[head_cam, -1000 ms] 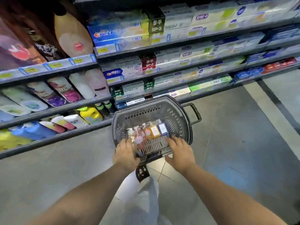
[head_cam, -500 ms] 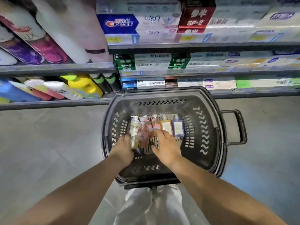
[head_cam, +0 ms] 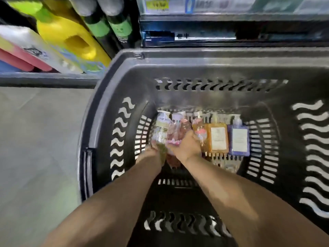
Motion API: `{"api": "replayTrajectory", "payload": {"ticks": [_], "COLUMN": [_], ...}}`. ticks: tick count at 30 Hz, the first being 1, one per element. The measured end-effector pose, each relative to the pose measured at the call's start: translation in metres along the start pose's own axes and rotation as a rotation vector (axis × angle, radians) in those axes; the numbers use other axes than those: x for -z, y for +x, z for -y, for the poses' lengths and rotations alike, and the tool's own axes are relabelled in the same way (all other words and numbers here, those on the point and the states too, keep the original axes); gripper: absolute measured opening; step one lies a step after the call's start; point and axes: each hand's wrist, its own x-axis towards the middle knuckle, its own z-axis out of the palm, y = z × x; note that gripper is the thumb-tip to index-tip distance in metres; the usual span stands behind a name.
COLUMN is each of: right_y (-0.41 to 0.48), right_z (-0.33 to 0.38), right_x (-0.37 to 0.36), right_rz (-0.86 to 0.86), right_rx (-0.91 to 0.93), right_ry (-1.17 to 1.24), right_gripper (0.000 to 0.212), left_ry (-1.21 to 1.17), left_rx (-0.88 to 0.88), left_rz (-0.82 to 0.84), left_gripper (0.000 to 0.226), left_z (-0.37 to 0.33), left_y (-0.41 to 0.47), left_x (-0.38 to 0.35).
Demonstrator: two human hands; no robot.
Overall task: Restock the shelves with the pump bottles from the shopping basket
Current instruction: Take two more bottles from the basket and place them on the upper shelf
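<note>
A dark grey shopping basket (head_cam: 124,72) fills most of the view. Several pump bottles lie side by side on its floor. My left hand (head_cam: 151,151) is closed around the clear greenish bottle (head_cam: 161,129) at the left end of the row. My right hand (head_cam: 187,145) wraps the pink bottle (head_cam: 176,131) beside it. To the right lie a clear orange-pink bottle (head_cam: 199,127), an amber bottle (head_cam: 217,138) with a white label and a purple bottle (head_cam: 238,139), all untouched. The picture is blurred by motion.
The bottom shelf (head_cam: 44,80) runs along the left behind the basket, holding a yellow jug (head_cam: 71,38), green-labelled dark bottles (head_cam: 108,24) and pink and white pouches (head_cam: 23,50). Shelves with boxed goods (head_cam: 231,20) stand beyond the basket's far rim. Grey floor (head_cam: 35,148) lies left.
The view has dropped closer to the basket, which now fills the frame. Both hands went from the near rim down into the basket and closed on the two leftmost bottles.
</note>
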Motion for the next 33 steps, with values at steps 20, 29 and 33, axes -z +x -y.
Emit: {"api": "replayTrajectory", "payload": {"ticks": [20,29,33], "right_y": [-0.046,-0.229,-0.315], "right_z": [-0.063,0.007,0.049], "right_x": [0.069,0.195,0.246], "right_rz": [-0.24,-0.424,-0.532], "right_rx": [0.075,0.157,0.253], "right_ry": [0.405,0.59,0.674], "right_gripper": [0.062,0.058,0.058], "left_ry": [-0.36,-0.61,-0.926], "left_rx": [-0.082,-0.325,-0.416], "left_rz": [-0.381,-0.548,-0.626], "left_gripper": [0.073,0.079,0.078], "left_z": [-0.021,-0.016,-0.002], "left_y": [-0.007,-0.223,-0.331], "left_x": [0.01,0.109,0.158]}}
